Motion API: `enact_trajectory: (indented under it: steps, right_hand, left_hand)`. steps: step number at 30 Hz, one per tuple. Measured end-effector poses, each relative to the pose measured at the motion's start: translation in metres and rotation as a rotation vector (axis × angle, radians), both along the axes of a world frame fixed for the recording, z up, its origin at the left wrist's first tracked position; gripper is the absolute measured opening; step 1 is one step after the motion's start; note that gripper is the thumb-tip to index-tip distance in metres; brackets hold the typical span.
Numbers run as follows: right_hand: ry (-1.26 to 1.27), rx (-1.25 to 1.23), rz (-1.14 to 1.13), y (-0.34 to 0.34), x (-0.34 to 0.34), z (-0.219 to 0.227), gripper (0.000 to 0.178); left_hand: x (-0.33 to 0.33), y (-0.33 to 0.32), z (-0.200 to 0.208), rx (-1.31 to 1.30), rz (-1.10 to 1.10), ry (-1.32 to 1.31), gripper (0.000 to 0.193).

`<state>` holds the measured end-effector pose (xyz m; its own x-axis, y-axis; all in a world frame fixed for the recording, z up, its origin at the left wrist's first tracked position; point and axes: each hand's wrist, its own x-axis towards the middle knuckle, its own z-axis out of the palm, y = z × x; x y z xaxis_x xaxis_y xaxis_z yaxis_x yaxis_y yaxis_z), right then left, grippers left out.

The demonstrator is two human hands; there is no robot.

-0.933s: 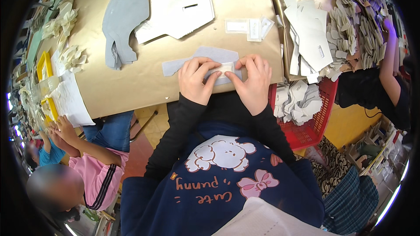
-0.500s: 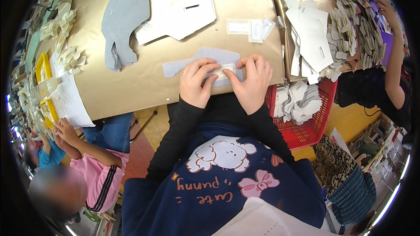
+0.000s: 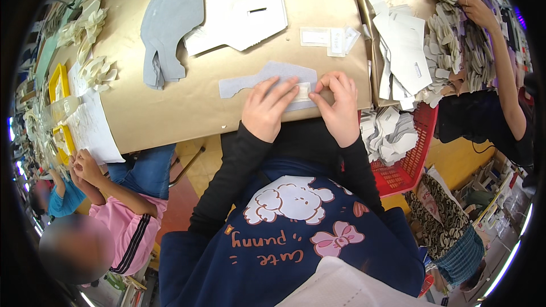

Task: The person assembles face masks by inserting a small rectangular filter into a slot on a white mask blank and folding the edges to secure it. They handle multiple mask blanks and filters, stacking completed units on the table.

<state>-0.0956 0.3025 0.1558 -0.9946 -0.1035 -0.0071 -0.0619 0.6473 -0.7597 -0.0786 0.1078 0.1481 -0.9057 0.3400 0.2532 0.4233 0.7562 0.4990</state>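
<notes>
A light grey cut piece (image 3: 236,87) with a notched edge lies flat near the table's front edge. On its right part sits a small cream rectangular patch (image 3: 303,89). My left hand (image 3: 266,110) rests over the grey piece with its fingers stretched out, fingertips pressing at the patch's left side. My right hand (image 3: 340,110) is closed in a pinch, thumb and forefinger at the patch's right edge. Whether a thin layer is between those fingertips is too small to tell.
Farther back lie grey cut pieces (image 3: 170,28), a white sheet stack (image 3: 239,25) and small labelled cards (image 3: 335,39). White pieces (image 3: 401,51) are piled at right, above a red basket (image 3: 418,147). Co-workers sit left, in a pink shirt (image 3: 133,227), and right, one arm (image 3: 500,62) reaching.
My left fingers have straightened out of a pinch and now lie flat across the grey piece. My right fingertips have drawn back to the patch's right edge. The view has shifted slightly.
</notes>
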Motion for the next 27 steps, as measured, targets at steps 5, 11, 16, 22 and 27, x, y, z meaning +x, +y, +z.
enact_trajectory:
  steps: [5, 11, 16, 22, 27]
  right_hand:
    - [0.057, -0.07, 0.219, 0.023, 0.003, 0.002, 0.037]
    - [0.225, 0.233, 0.689, 0.027, 0.012, 0.008, 0.063]
    - [0.097, -0.321, 0.294, 0.009, 0.03, 0.025, 0.02]
    - [-0.268, -0.667, 0.066, 0.013, 0.02, 0.062, 0.008]
    - [-0.284, -0.582, 0.022, 0.021, 0.02, 0.085, 0.008]
  left_hand:
    - [0.016, -0.004, 0.006, -0.116, -0.097, -0.061, 0.042]
    - [0.022, -0.017, 0.01, -0.041, -0.188, 0.098, 0.046]
    - [0.029, -0.025, 0.049, 0.406, -0.008, -0.341, 0.025]
    - [0.001, -0.025, 0.084, 0.897, 0.147, -1.101, 0.023]
    - [-0.015, -0.02, 0.096, 0.777, 0.114, -1.093, 0.024]
